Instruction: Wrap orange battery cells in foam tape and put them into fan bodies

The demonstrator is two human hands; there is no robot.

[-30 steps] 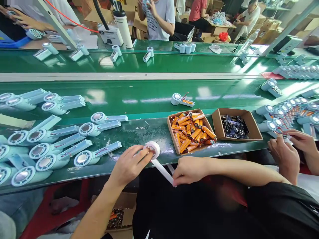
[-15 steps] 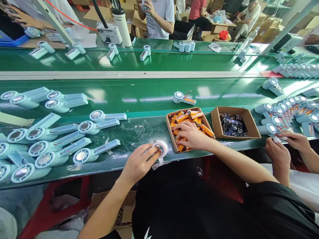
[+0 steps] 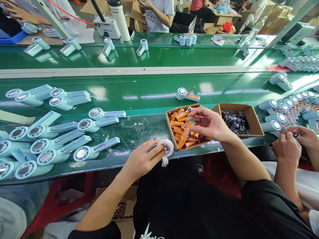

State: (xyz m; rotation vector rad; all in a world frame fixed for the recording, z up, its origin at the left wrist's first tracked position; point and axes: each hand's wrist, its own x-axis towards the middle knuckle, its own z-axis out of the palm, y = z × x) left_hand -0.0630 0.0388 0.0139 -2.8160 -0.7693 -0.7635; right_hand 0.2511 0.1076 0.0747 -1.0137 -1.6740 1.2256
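Observation:
My left hand point(image 3: 146, 156) grips a roll of white tape point(image 3: 169, 148) at the bench's front edge, its loose end hanging down. Over a cardboard box point(image 3: 171, 135) full of orange batteries, my right hand point(image 3: 208, 123) pinches one orange battery point(image 3: 186, 132) between thumb and fingers. The held battery is tilted, its greenish end up near my fingertips. Behind the box, on the green belt, lies a pale blue fan housing point(image 3: 181, 93) with an orange battery in its handle and wires sticking up.
A second cardboard box point(image 3: 256, 129) holds dark circuit boards. Several pale blue fan housings point(image 3: 84, 153) lie on the left. More wired housings point(image 3: 272, 126) stand on the right, beside a co-worker's hands point(image 3: 286, 146). Across the belt, a white bottle point(image 3: 121, 23) stands near another person.
My right hand has risen from the pile and now pinches a battery. My left hand has shifted slightly right with the tape. The camera view has tilted a little.

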